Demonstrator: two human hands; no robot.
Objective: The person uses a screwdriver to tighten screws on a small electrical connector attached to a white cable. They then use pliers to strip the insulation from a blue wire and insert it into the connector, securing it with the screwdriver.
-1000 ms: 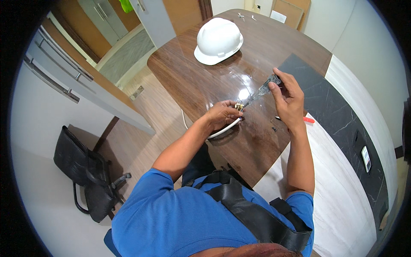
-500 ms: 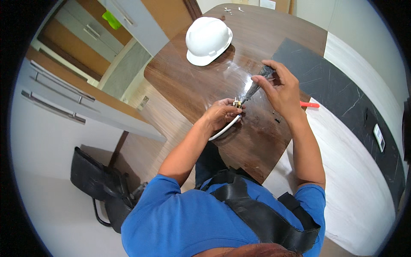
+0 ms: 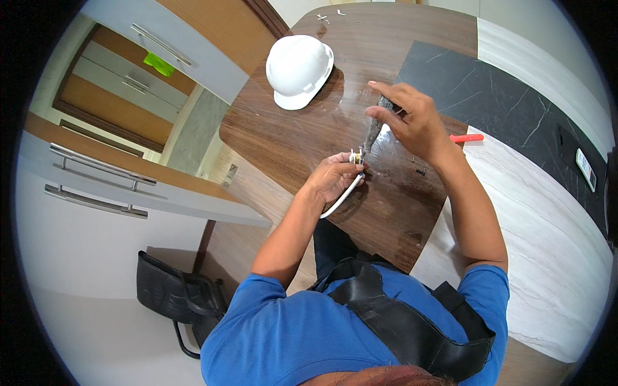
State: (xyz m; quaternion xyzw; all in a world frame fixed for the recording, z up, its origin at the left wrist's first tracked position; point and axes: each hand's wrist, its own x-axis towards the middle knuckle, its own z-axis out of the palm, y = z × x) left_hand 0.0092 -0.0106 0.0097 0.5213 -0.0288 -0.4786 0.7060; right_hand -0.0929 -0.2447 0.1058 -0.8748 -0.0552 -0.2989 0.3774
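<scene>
With 12 o'clock at the top of my view, the plug [image 3: 356, 157] is at the tips of my left hand [image 3: 331, 177], toward 1 o'clock from its palm. My left thumb and fingers are closed on it, so that hand is the nearer one. Its metal pins stick up, close to 12. The white cord [image 3: 341, 200] comes out below and runs toward 7. My right hand [image 3: 415, 122] is higher up, with thumb and fingers gripping the dark handle of what looks like a screwdriver [image 3: 374, 132]. From that hand, the plug is at about 8 o'clock. The screwdriver is long and slanted, with its handle toward 1 and its thin end toward 7, right by the plug. I can't tell if they touch. From the plug, little dark screws [image 3: 421, 172] lie near 3 on the brown table [image 3: 386, 212], and the white hard hat [image 3: 297, 69] sits toward 11.
</scene>
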